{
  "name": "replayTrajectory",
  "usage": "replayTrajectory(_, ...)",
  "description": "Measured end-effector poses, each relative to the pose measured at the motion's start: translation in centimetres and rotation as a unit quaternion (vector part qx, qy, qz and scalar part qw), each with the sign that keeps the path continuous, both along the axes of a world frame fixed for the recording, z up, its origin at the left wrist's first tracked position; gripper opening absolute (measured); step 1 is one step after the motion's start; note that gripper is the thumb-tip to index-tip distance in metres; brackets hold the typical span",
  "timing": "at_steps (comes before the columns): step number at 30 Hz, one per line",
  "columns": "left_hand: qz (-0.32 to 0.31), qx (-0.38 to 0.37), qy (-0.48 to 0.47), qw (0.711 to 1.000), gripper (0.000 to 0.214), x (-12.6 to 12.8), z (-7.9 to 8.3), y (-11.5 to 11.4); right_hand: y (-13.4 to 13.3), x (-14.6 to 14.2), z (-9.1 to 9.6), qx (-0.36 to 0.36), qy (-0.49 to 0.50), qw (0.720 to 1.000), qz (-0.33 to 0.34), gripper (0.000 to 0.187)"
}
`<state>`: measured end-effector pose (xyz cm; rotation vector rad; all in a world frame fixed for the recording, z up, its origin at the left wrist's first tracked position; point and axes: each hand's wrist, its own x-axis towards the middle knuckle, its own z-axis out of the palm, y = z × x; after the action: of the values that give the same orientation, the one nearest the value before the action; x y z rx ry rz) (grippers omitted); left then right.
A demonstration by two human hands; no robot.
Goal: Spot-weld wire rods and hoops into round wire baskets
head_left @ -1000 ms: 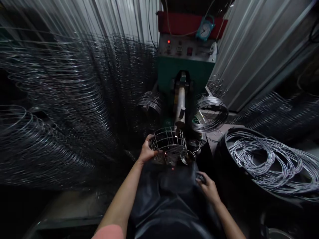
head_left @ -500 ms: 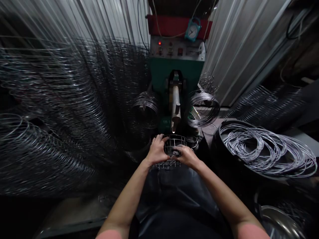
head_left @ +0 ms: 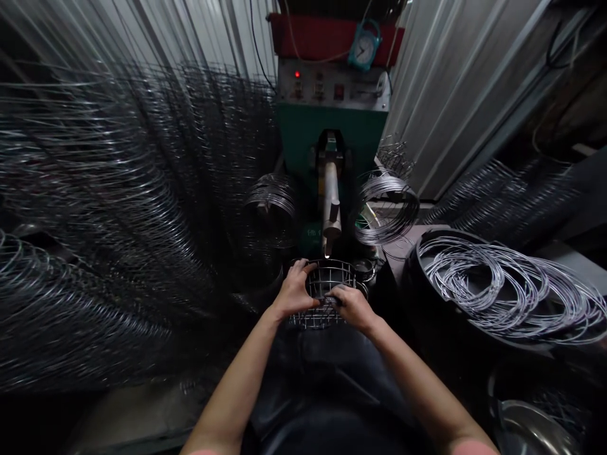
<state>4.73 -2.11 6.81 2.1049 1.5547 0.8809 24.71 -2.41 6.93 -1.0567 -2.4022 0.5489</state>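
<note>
A round wire basket (head_left: pixel 333 272) sits low in front of me, under the tip of a welding machine's metal arm (head_left: pixel 331 196). My left hand (head_left: pixel 294 292) grips the basket's left side, thumb toward the middle and fingers over the far rim. Close by on the right, my right hand (head_left: pixel 353 306) is closed with thumb and fingers pinched at the near part of the wire. Whether it holds the basket itself or a small separate piece is too dark to tell. A bright spot shows at the arm's tip, just above the basket's far rim.
Wire ring coils hang left (head_left: pixel 270 196) and right (head_left: pixel 386 208) of the green machine (head_left: pixel 294 133). Tall stacks of wire frames (head_left: pixel 118 164) crowd the left. A black tub (head_left: pixel 420 259) of loose wire rings (head_left: pixel 478 278) stands right, above a metal bowl (head_left: pixel 535 430).
My right hand's fingers have drawn together into a tighter pinch at the basket's near side. The left hand keeps its grip. The whole view has shifted slightly.
</note>
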Motion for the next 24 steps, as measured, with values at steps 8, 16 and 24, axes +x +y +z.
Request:
replayTrajectory(8, 0.000, 0.007, -0.015, 1.000, 0.086, -0.7, -0.6, 1.1, 1.0, -0.6, 0.3, 0.024, -0.014, 1.000, -0.003, 0.021)
replayTrajectory(16, -0.005, -0.003, -0.049, 0.999, 0.082, -0.7, 0.4, 3.0, 2.4, -1.3, 1.4, 0.045, -0.027, 0.998, -0.037, 0.013)
replayTrajectory(24, 0.038, 0.025, -0.037, 0.998, 0.081, -0.2, -0.2, 4.1, 3.4, -1.4, 0.7, 0.051, -0.021, 0.995, -0.085, 0.013)
